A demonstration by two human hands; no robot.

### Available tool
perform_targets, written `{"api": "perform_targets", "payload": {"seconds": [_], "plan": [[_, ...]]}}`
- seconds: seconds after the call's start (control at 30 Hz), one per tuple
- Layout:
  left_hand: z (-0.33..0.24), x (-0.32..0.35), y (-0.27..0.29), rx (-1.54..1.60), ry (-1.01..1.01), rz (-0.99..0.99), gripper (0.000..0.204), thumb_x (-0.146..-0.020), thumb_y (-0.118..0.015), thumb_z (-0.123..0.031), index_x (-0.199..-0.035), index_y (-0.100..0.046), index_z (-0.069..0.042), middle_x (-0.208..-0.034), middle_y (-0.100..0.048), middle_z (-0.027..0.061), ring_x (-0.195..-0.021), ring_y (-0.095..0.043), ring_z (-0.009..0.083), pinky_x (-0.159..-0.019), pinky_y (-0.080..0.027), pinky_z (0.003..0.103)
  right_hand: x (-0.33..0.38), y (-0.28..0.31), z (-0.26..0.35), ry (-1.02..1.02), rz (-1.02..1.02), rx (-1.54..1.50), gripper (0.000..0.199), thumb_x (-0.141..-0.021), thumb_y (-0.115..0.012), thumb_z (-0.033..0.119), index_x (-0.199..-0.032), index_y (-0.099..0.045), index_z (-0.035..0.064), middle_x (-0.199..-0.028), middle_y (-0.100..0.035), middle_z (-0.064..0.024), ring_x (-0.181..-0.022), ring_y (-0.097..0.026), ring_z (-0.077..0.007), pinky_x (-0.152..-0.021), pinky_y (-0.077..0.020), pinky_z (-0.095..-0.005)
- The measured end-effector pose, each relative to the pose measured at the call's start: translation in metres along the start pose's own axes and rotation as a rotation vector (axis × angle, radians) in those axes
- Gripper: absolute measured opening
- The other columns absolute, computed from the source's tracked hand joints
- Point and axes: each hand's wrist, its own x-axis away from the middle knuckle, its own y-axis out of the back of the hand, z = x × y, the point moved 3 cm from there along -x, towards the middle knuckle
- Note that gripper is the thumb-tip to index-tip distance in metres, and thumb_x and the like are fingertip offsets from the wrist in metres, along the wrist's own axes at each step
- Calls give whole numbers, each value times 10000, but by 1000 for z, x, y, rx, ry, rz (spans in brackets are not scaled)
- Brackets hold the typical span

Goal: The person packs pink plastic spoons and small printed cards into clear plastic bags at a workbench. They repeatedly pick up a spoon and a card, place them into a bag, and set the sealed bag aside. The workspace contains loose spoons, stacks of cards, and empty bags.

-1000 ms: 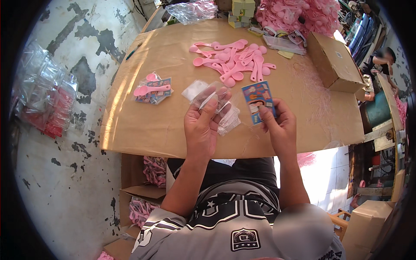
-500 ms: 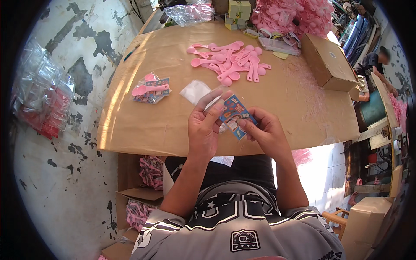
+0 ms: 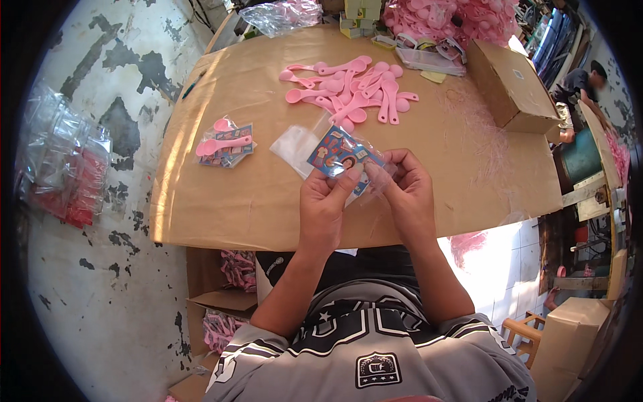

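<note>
Brown table (image 3: 221, 201) centre frame, sunlit. Floor (image 3: 100, 288) at 9 o'clock: pale concrete, dark worn patches. White tiles (image 3: 495, 268) at 4 o'clock, bright sun. Wooden chair (image 3: 522, 335) at 5 o'clock beside a cardboard box (image 3: 569, 342).

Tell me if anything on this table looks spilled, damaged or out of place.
Nothing looks damaged. The pink spoons lie in a loose heap rather than sorted, and fine pink shreds are strewn over the cardboard-covered table beside the cardboard box.

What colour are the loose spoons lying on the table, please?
Pink spoons, clearest in the head view.
</note>
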Motion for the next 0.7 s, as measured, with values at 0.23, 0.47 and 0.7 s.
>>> {"api": "perform_targets", "payload": {"seconds": [0.23,0.47,0.7], "plan": [[0,0,-3,67,-11,-51,523,-1088,-643,-36,-1593,-508,-31,-1481,-653,149,-1321,-645,173,-1064,-558,344,0,-6,-6,-99,38,6,210,-1056,-762,173,-1166,-722,-2,-943,-733,-14,-793,-646,-52,-692,-543,-235],[-20,-10,-4,348,-167,47,658,-1127,-515,-46,-1730,-281,-170,-1535,-578,279,-1440,-584,365,-1179,-536,496,8,-11,-22,-171,73,-23,211,-1015,-818,190,-1069,-698,26,-902,-725,-5,-761,-645,-46,-623,-531,-223],[-16,-11,4,451,-153,41,595,-1143,-530,-101,-1695,-320,-170,-1272,-719,182,-1171,-736,275,-1075,-598,478,11,-23,-4,-289,94,-2,231,-991,-841,165,-996,-640,52,-892,-685,9,-747,-609,-30,-595,-470,-201]]}}
